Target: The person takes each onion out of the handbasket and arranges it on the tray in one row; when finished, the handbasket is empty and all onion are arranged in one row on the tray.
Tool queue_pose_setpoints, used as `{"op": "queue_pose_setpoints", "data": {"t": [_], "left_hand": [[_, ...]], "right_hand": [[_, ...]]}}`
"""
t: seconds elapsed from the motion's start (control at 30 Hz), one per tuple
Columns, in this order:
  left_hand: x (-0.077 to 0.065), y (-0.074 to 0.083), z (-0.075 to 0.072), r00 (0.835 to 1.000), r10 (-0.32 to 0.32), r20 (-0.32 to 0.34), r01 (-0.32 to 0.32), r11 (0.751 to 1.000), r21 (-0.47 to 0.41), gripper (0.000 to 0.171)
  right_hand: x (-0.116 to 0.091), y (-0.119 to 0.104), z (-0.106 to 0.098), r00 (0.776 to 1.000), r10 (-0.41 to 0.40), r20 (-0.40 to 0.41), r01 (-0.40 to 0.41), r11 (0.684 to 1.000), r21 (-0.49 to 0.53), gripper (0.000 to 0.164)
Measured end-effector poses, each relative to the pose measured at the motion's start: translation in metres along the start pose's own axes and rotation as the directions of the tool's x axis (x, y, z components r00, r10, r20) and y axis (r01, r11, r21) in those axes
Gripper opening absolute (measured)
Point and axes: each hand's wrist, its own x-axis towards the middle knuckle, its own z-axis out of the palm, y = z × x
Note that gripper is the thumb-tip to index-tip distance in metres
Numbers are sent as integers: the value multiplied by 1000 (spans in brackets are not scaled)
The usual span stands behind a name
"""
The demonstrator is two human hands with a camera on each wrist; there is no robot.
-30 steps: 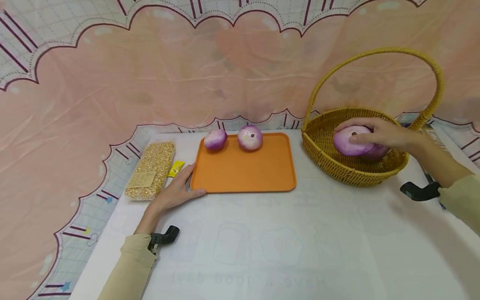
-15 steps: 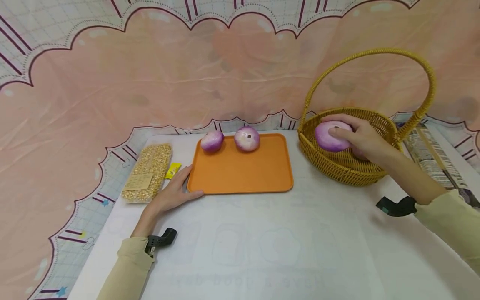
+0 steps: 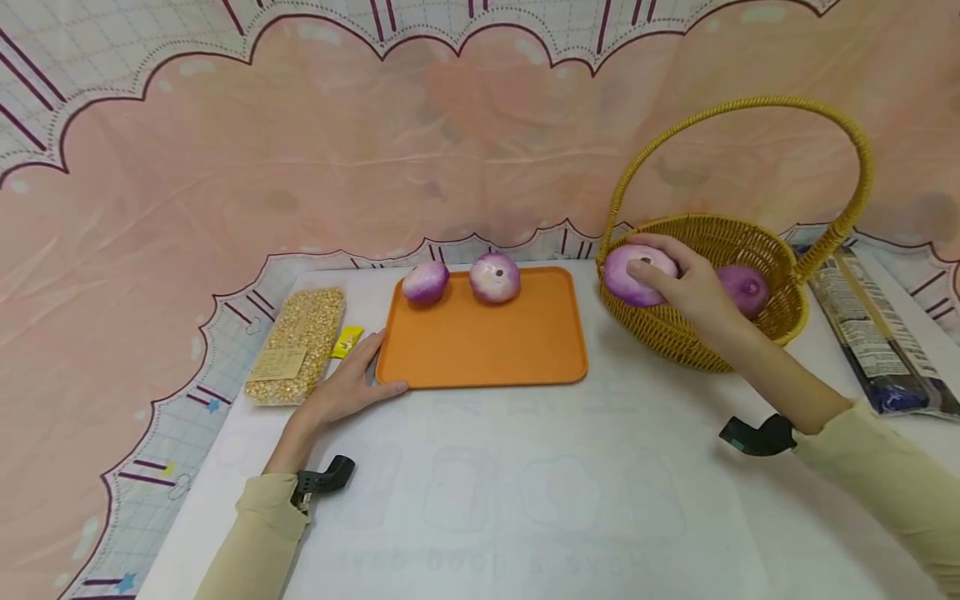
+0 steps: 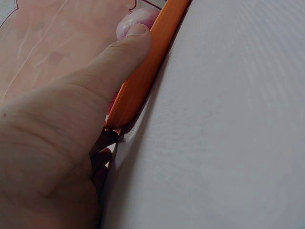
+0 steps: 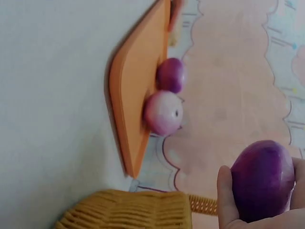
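My right hand grips a purple onion above the left rim of a wicker basket. In the right wrist view, fingers and thumb hold the onion from both sides. Another onion lies inside the basket, at its right. On the orange tray, two onions sit along the back edge, a left onion and a right onion. My left hand rests at the tray's front left corner, fingers extended along its side. The left wrist view shows the thumb against the tray's rim.
Left of the tray lie a clear bag of yellow kernels and a small yellow packet. A long printed package lies right of the basket. The basket's tall handle arches over it. A patterned cloth hangs behind the white table.
My right hand has moved left with the onion, from over the basket's middle to its left rim. The onion left in the basket now shows more fully. My left hand stays at the tray.
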Motion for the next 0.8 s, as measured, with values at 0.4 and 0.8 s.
{"op": "queue_pose_setpoints", "data": {"t": [0.4, 0.8], "left_hand": [[-1, 0, 0, 1000, -3, 0, 3, 1000, -10, 105], [1, -1, 0, 1000, 5, -6, -5, 1000, 1, 104]], "right_hand": [[-4, 2, 25, 999, -47, 14, 47, 998, -36, 48], [0, 3, 50, 996, -66, 55, 63, 997, 44, 49]]}}
